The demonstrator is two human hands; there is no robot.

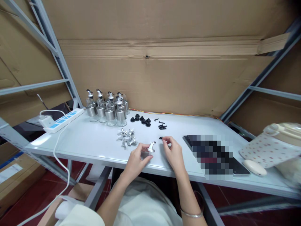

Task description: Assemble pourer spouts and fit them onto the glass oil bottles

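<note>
My left hand (136,158) holds a silver pourer spout (150,148) with a black tip, pinched between thumb and fingers above the table's front edge. My right hand (173,153) is close by on the right, fingers curled and fingertips together beside some tiny black parts (161,138). Whatever it may hold is too small to make out. A loose heap of silver pourer spouts (127,138) lies left of my hands. Further back are several round black stoppers (141,120) and a small group of thin black pieces (162,127).
Several glass-and-steel oil bottles (110,114) with pourers stand at the back left. A white power strip (63,121) with a cable lies beyond them. To the right are a dark blurred-out flat device (237,166), a cream oval object (255,167) and a dotted container (261,147). Cardboard (164,84) walls the back.
</note>
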